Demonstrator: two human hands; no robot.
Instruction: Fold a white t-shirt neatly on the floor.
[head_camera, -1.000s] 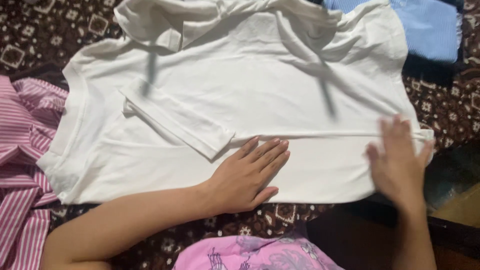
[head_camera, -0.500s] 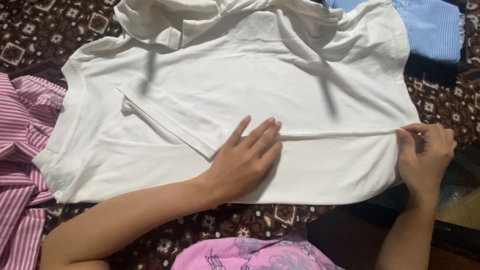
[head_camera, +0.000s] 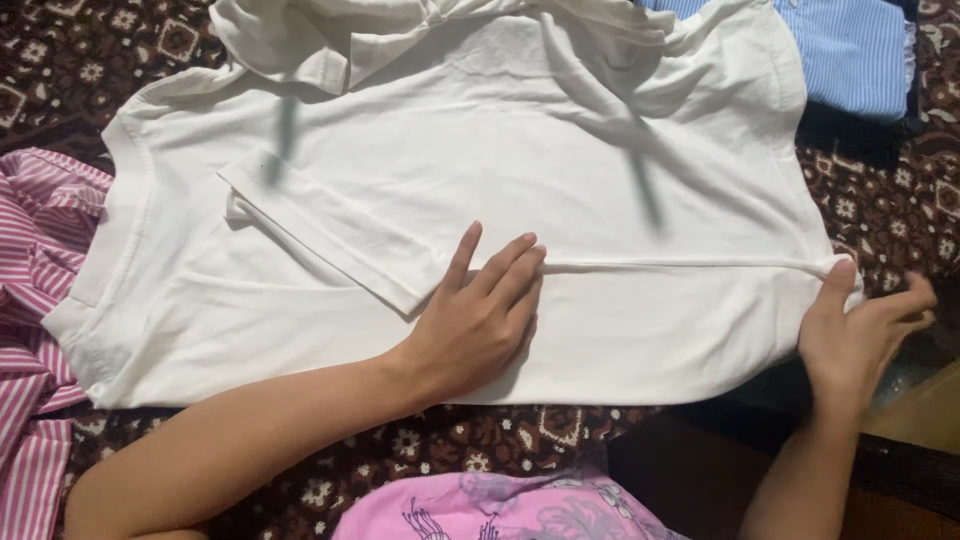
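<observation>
A white t-shirt (head_camera: 480, 170) lies spread flat on a dark patterned cloth, its near side folded over along a crease and one sleeve (head_camera: 330, 235) folded inward. My left hand (head_camera: 478, 315) rests flat on the folded part, fingers apart, just right of the sleeve's cuff. My right hand (head_camera: 858, 335) is at the shirt's hem on the right, with the thumb on the end of the crease and the fingers under the edge, pinching the fabric.
A pink striped garment (head_camera: 35, 330) lies bunched at the left. A blue striped garment (head_camera: 850, 55) sits folded at the top right. A pink printed cloth (head_camera: 500, 505) is at the bottom centre. The dark floral bedcover (head_camera: 880, 200) surrounds everything; its edge drops off at bottom right.
My right hand went from sweeping flat over the hem to pinching the crease end at the shirt's right edge. My left hand shifted slightly up and left on the fold.
</observation>
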